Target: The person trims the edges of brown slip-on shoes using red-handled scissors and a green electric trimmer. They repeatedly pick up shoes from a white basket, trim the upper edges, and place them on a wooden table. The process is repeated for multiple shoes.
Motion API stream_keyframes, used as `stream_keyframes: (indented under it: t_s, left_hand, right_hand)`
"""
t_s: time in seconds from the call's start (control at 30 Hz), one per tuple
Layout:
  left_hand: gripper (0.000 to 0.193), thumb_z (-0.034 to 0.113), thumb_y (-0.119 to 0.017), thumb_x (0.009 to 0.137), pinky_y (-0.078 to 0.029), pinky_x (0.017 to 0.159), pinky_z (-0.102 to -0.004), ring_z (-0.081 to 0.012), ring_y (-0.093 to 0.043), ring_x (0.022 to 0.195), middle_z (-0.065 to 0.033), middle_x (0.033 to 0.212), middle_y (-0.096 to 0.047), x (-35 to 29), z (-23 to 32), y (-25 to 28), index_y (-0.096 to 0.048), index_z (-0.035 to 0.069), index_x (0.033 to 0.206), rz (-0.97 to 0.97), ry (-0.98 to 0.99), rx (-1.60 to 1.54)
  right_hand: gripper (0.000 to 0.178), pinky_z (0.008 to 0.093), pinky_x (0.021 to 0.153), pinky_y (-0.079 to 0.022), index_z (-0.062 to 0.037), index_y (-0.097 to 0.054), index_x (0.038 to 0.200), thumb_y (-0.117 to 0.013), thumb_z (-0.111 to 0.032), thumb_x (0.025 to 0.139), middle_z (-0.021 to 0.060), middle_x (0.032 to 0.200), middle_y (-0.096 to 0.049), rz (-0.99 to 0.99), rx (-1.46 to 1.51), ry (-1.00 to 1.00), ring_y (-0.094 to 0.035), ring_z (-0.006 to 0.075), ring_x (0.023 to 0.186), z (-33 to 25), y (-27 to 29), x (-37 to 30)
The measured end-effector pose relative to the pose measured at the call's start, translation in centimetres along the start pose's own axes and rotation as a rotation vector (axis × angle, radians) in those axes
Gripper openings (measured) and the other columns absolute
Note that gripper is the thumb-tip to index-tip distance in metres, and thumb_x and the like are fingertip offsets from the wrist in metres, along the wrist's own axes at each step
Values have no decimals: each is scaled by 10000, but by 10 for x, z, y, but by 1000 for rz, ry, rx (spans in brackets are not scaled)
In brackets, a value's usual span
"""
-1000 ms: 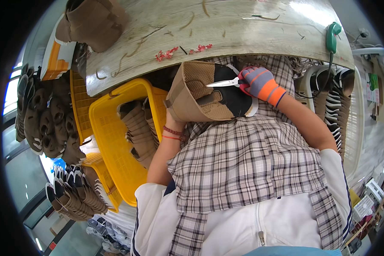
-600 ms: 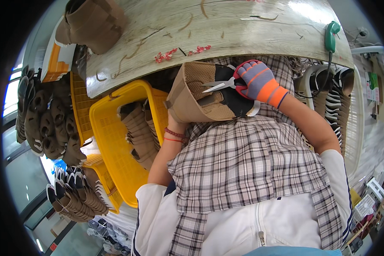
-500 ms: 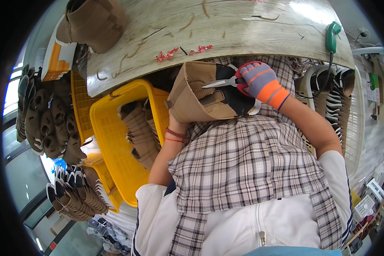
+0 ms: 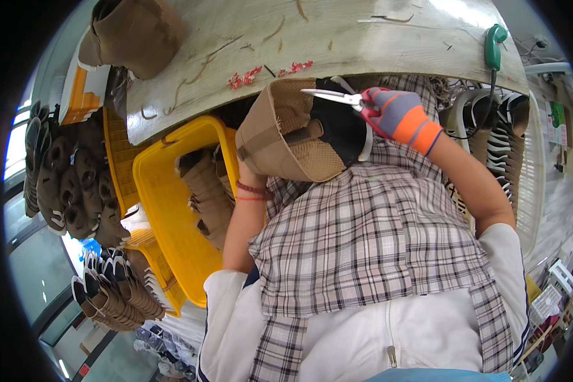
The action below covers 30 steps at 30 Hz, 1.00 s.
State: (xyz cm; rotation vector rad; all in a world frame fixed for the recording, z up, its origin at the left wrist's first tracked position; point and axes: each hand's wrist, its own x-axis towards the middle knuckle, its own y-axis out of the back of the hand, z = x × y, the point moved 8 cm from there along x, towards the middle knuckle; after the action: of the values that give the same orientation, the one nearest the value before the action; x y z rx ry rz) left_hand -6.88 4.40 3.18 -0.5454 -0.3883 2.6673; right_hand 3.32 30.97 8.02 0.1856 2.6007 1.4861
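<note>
Worktop (image 4: pixel 363 48) with a pale wood grain stretches across the top of the view, its near edge just beyond the hands. A checked apron (image 4: pixel 350 254) covers the person's front and lap. To the left stands a yellow basket (image 4: pixel 184 261) with nested brown shoe pieces (image 4: pixel 207 191) inside; to the right, a white basket (image 4: pixel 530 191) has a stack of brown pieces with white edges (image 4: pixel 495 146). Brown boots or boot parts (image 4: pixel 137 38) sit at the worktop's far left.

A brown boot upper (image 4: pixel 270 143) with a black lining is tilted above the lap, near the worktop's edge, its mouth facing right. The right hand (image 4: pixel 398 114), in a grey and orange glove, curls its fingers around the red handles of the scissors. The bare left hand (image 4: pixel 251 164) is against the upper's left side; its fingers are hidden, so their grip cannot be told. A green handheld tool (image 4: pixel 494 48) lies at the worktop's right end. The scissors (image 4: pixel 337 97) point left over the upper's mouth, blades close together. Thin brown scraps (image 4: pixel 275 28) dot the worktop.
</note>
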Motion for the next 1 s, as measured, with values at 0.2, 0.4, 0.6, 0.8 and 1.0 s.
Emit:
stream_keyframes:
  t_s: [0.2,0.4,0.6,0.8,1.0]
  left_hand:
    - [251,104,-671,841,-523,676,-278,-154,-597,843,-52,928,-596,-12,-23,28,-574,60,1067,-83,427,-268]
    - [410,-27,-722,751,-566,636,-266,-143,-635,869,-37,935,-620,-26,-44,37,-560,47,1121,-353,482,-33]
    - [446,-11,-769,712,-542,465,-262,-146,-657,653,-50,812,-657,-30,-40,32,-530,44,1084,-280,483,63]
    - [341,20,-773,722,-501,406,-234,-135,-643,595,-47,754,-644,-34,-41,30,-515,60,941,-243,500,22]
    - [278,25,-765,730,-504,414,-224,-116,-638,589,-7,700,-608,-35,-39,32,-525,60,864,-180,474,81]
  right_hand:
    - [348,385,786,-488,-26,-598,1028,-656,-248,766,136,908,-632,-198,-65,209,-596,322,896,-22,-7,-33]
    - [401,385,743,-492,-29,-609,979,-665,-350,746,120,859,-639,-441,-227,260,-617,304,822,-39,-32,-35]
    - [326,385,707,-502,-68,-631,908,-690,-335,731,92,798,-643,-341,-341,342,-626,292,774,-51,-35,-26]
    - [283,366,734,-505,-92,-638,905,-707,-301,727,78,819,-655,-348,-364,194,-637,262,814,-18,-18,-27]
    - [359,364,732,-480,-58,-633,939,-707,-338,727,103,848,-637,-246,-294,359,-613,277,807,-51,-19,-24]
